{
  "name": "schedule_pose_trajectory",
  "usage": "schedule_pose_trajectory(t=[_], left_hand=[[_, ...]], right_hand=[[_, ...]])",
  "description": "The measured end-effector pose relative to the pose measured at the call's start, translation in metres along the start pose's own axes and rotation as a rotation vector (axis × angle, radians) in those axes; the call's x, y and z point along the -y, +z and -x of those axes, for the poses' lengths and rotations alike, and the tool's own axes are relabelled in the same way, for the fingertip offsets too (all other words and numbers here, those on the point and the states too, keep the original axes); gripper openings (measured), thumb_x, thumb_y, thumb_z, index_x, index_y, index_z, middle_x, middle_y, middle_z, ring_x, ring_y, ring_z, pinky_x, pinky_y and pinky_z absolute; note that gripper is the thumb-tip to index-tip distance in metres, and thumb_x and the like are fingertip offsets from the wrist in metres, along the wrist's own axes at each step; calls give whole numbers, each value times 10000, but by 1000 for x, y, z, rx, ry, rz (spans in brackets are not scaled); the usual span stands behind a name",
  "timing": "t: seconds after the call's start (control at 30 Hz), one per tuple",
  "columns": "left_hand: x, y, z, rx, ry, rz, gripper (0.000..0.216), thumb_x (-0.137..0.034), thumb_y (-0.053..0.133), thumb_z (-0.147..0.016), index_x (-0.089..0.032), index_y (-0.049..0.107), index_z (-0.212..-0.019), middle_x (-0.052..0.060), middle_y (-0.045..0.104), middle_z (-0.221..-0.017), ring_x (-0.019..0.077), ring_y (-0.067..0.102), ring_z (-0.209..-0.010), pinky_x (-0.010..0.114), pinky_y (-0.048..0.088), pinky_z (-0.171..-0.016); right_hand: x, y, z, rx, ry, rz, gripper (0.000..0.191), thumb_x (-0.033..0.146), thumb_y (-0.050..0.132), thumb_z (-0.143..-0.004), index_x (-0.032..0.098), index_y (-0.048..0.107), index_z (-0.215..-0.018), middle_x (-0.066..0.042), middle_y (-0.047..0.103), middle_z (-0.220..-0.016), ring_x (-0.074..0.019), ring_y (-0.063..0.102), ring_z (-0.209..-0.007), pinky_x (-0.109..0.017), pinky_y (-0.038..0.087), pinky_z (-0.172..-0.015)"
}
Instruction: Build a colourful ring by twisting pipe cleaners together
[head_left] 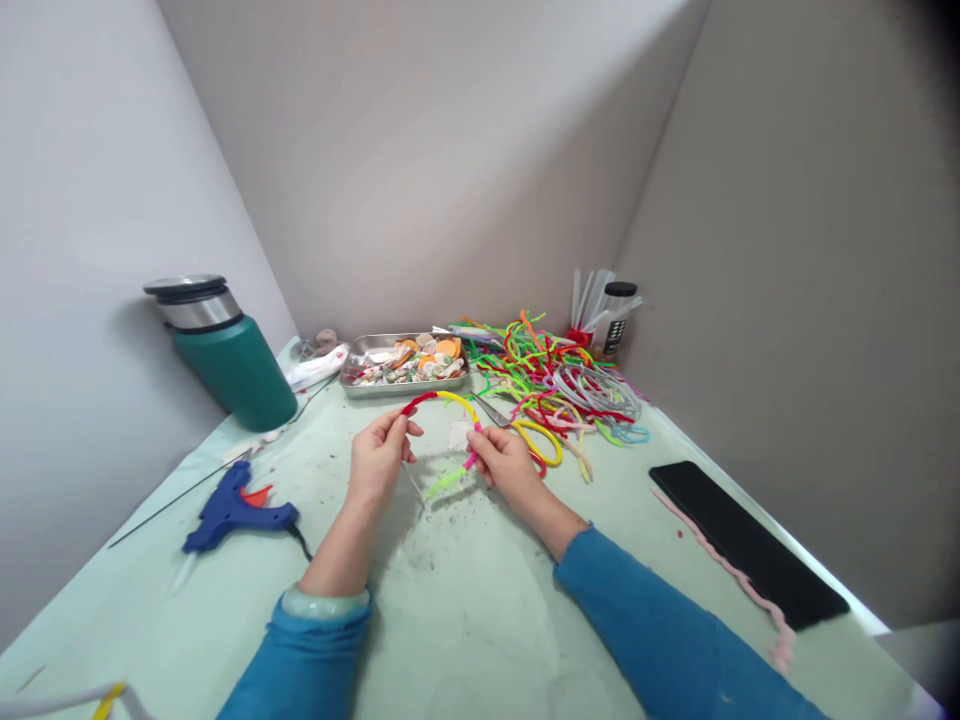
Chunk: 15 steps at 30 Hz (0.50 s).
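My left hand [379, 455] pinches the red end of an arched pipe cleaner [442, 398] that runs red to yellow to pink. My right hand [506, 460] is closed on its pink end, with a light green piece [448, 482] sticking out below the fingers. Both hands hover just above the pale green table [465, 610], in front of a metal tray [360, 382]. A yellow loop [541, 440] lies just right of my right hand.
A heap of coloured pipe cleaners [559, 385] lies at the back right, near a red cup with sticks [589, 310] and a black-capped bottle [616, 318]. A teal flask [225, 355] stands at the left, a blue glue gun [232, 512] lies before it, and a black slab [746, 545] lies at the right.
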<state>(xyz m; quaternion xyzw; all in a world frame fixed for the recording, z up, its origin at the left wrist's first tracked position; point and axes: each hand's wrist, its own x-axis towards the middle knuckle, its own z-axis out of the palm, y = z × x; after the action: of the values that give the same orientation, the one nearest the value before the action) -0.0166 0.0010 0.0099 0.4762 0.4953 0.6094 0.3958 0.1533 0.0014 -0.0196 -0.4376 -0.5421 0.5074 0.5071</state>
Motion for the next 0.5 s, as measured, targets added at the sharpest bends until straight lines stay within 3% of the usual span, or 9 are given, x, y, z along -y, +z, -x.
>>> schedule_pose_trajectory(t=[0.1,0.33,0.5], left_hand=[[5,-2,-2,-13,9,-75,364,-407,555,-719,-119,623,-931,2,610,-701,42,377,-397,214,426,-418],[13,-7,-4,-97,77,-487,298,-356,442,-779,-170,663,-852,13,657,-665,78,457,-367,206,390,-412],[10,-7,-4,-82,35,-451,283,-362,452,-766,-165,655,-776,-10,614,-557,88,461,-362,210,393,-425]], right_hand=[[1,0,1,1,-1,9,348,477,566,-760,183,479,-596,66,453,-439,-57,343,-321,-187,238,-315],[3,1,2,8,-10,37,363,476,559,-763,181,476,-569,59,460,-421,-58,345,-319,-186,242,-321],[0,0,1,24,-7,18,353,484,562,-759,178,499,-594,56,480,-434,-57,349,-318,-184,247,-318]])
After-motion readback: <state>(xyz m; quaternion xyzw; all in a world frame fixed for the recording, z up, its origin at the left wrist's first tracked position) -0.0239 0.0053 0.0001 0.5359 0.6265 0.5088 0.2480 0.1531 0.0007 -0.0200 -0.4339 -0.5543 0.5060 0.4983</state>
